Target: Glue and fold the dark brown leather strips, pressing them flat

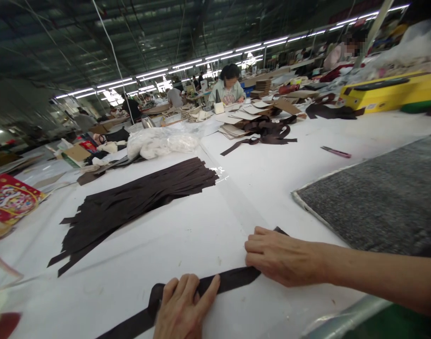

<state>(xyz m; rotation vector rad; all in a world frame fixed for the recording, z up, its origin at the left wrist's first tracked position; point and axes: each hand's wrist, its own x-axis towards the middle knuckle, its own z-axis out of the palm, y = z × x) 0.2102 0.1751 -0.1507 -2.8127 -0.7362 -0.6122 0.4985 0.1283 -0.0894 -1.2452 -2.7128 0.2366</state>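
A long dark brown fabric strip (pixel 233 278) lies across the near edge of the white table (pixel 187 235). My left hand (pixel 182 308) lies flat on the strip's left part, fingers stretched out and pressing it down. My right hand (pixel 282 256) rests on the strip's right end, fingers curled down over it. Farther back on the left, a spread pile of several similar dark strips (pixel 131 207) lies fanned out on the table.
A grey felt mat (pixel 381 202) covers the table at right. A pink-handled tool (pixel 335 151) lies beyond it. More dark strips (pixel 268 134), card pieces, a white plastic bag (pixel 159 141), a yellow box (pixel 388 94) and a red packet (pixel 11 197) lie around. Other people work at far tables.
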